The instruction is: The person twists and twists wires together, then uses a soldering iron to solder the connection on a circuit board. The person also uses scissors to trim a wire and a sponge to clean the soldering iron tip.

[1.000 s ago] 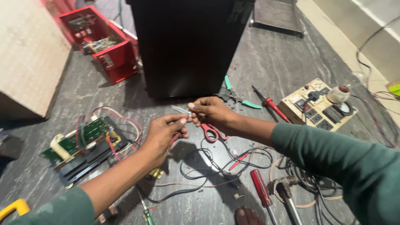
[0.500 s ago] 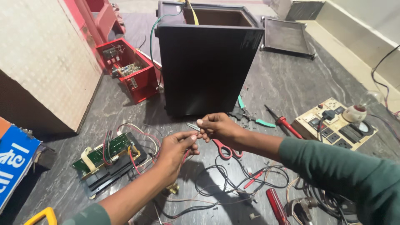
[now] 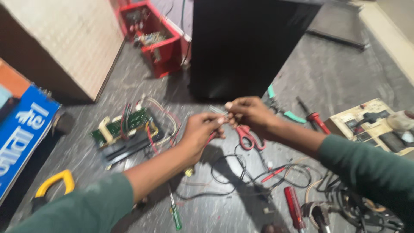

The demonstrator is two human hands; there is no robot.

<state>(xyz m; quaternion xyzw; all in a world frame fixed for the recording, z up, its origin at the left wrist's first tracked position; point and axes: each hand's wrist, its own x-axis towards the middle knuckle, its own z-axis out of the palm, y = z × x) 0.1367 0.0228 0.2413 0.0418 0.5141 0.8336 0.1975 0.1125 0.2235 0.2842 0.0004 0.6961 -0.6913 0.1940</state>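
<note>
Here, the scene was recorded as follows.

Risk: the thin pale wire ends (image 3: pixel 217 110) could be dropped or frayed, it was judged, if the pinch were loosened; the blur suggested movement.
Second risk: a finger could be nicked by the red-handled metal scissors (image 3: pixel 246 136), which were carried in the same hand as the wire.
Left hand (image 3: pixel 199 131): fingers were closed together, thumb and forefinger pinched on the wire ends.
Right hand (image 3: pixel 249 113): fingertips were pinched on the same wire ends, with the scissors hung below it.
Location: the wire was held between both hands, above the grey stone-patterned floor (image 3: pixel 327 69), in front of the tall black box cabinet (image 3: pixel 246 43).
Nearby: a green circuit board with red leads (image 3: pixel 125 127) was seen left of the hands, and a red-handled screwdriver (image 3: pixel 294 207) lay below right.
</note>
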